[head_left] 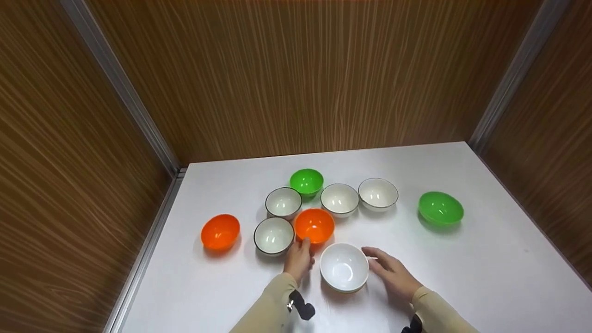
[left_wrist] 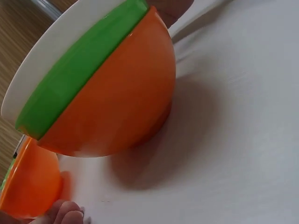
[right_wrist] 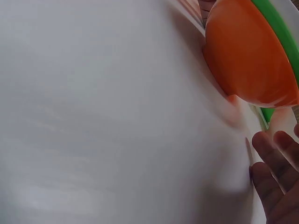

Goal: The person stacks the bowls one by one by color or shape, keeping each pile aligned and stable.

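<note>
In front of me stands a nested stack: a white bowl (head_left: 344,267) on top, a green bowl (left_wrist: 70,79) below it and an orange bowl (left_wrist: 121,93) outermost. Left of the stack, my left hand (head_left: 299,260) pinches the near rim of another orange bowl (head_left: 314,224), one fingertip over the edge and other fingers low against its outside. My right hand (head_left: 393,273) is at the stack's right side, fingers extended and spread, holding nothing. In the right wrist view its fingers (right_wrist: 275,163) show near the stack.
Dark-rimmed white bowls sit beside and behind the pinched one, including a near-left bowl (head_left: 274,236) and a far-right bowl (head_left: 378,193). A green bowl (head_left: 306,181) is at the back, another green bowl (head_left: 440,208) far right, an orange bowl (head_left: 220,232) far left. Wood-grain walls (head_left: 296,78) enclose the white table.
</note>
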Available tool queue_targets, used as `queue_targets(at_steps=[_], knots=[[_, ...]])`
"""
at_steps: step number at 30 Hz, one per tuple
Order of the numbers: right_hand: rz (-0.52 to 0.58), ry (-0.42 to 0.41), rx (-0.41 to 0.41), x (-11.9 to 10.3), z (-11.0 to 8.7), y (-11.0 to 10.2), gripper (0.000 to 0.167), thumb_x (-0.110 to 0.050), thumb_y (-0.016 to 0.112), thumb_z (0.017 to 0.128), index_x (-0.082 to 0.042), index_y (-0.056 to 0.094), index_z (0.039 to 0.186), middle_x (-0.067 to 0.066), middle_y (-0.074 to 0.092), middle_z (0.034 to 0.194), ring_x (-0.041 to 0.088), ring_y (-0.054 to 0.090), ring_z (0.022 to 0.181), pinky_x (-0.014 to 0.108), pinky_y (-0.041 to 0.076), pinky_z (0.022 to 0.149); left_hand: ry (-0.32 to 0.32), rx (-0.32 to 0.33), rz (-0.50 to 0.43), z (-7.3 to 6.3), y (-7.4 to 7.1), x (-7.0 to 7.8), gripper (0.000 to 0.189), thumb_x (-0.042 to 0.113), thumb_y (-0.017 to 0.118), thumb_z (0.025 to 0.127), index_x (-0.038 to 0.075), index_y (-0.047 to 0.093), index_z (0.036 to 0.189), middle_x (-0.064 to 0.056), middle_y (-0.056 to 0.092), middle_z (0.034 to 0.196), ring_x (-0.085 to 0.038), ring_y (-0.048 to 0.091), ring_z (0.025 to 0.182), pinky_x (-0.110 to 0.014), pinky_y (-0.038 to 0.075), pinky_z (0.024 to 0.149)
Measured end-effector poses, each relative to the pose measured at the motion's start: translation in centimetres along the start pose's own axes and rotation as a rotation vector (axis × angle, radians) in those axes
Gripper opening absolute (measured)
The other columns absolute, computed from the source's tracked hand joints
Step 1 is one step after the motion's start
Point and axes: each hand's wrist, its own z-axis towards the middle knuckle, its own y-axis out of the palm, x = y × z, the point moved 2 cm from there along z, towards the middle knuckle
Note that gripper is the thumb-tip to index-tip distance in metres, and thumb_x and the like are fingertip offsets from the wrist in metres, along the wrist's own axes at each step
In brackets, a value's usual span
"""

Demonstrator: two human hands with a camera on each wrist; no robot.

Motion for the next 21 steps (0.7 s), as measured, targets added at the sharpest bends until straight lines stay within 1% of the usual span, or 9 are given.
queue_targets(at_steps=[2, 5, 9, 12, 15, 18, 21], knots=[[0.015, -0.031, -0.035, 0.1, -0.1, 0.1, 0.050, -0.021, 0.056, 0.097, -0.003, 0.042, 0.142, 0.018, 0.050, 0.137, 0.031, 0.054, 0.118, 0.040, 0.042, 0.101, -0.023, 0.003, -0.024, 0.3, 0.2, 0.0, 0.037, 0.031, 0.041, 0.101, -0.002, 0.058, 0.106, -0.009, 0.061, 0.074, -0.012, 0.053, 0.053, -0.023, 0.046, 0.048], [0.018, -0.066, -0.081, 0.2, -0.1, 0.5, 0.068, -0.019, 0.069, 0.087, -0.007, 0.037, 0.146, 0.017, 0.048, 0.138, 0.033, 0.053, 0.119, 0.049, 0.042, 0.102, -0.032, 0.010, -0.018, 0.7, 0.4, 0.1, 0.040, 0.030, 0.039, 0.102, -0.003, 0.057, 0.115, -0.011, 0.065, 0.074, -0.013, 0.058, 0.052, -0.024, 0.050, 0.048], [-0.051, -0.115, -0.094, 0.1, 0.0, 0.9, 0.098, -0.023, 0.084, 0.071, -0.013, 0.029, 0.151, 0.011, 0.047, 0.141, 0.031, 0.050, 0.122, 0.056, 0.035, 0.105, -0.033, 0.012, -0.005, 0.9, 0.6, 0.1, 0.043, 0.026, 0.037, 0.103, -0.009, 0.051, 0.125, -0.014, 0.067, 0.076, -0.015, 0.063, 0.055, -0.027, 0.054, 0.051], [-0.097, -0.156, -0.084, -0.2, 0.0, 1.3, 0.111, -0.026, 0.089, 0.063, -0.014, 0.024, 0.153, 0.008, 0.044, 0.145, 0.029, 0.049, 0.124, 0.054, 0.036, 0.105, -0.037, 0.001, -0.036, 1.1, 0.6, -0.1, 0.045, 0.024, 0.036, 0.103, -0.012, 0.043, 0.130, -0.019, 0.067, 0.079, -0.016, 0.065, 0.057, -0.029, 0.055, 0.053], [-0.106, -0.197, -0.076, -0.5, -0.1, 1.5, 0.116, -0.028, 0.091, 0.062, -0.013, 0.022, 0.153, 0.010, 0.042, 0.147, 0.029, 0.048, 0.125, 0.049, 0.040, 0.103, -0.041, -0.014, -0.061, 1.1, 0.7, -0.2, 0.045, 0.022, 0.036, 0.103, -0.013, 0.039, 0.132, -0.023, 0.066, 0.082, -0.016, 0.064, 0.057, -0.029, 0.056, 0.054], [-0.107, -0.221, -0.067, -0.7, -0.1, 1.7, 0.116, -0.028, 0.091, 0.062, -0.011, 0.021, 0.153, 0.013, 0.042, 0.146, 0.029, 0.049, 0.124, 0.046, 0.045, 0.100, -0.047, -0.025, -0.077, 1.0, 0.7, -0.2, 0.045, 0.021, 0.035, 0.103, -0.014, 0.037, 0.132, -0.023, 0.066, 0.084, -0.016, 0.064, 0.057, -0.029, 0.056, 0.054], [-0.112, -0.208, -0.050, -0.9, -0.2, 1.7, 0.114, -0.027, 0.091, 0.062, -0.010, 0.023, 0.153, 0.013, 0.043, 0.145, 0.029, 0.050, 0.123, 0.046, 0.047, 0.097, -0.048, -0.028, -0.088, 0.7, 0.7, -0.1, 0.044, 0.020, 0.037, 0.103, -0.013, 0.038, 0.130, -0.020, 0.066, 0.087, -0.016, 0.063, 0.058, -0.028, 0.055, 0.054]])
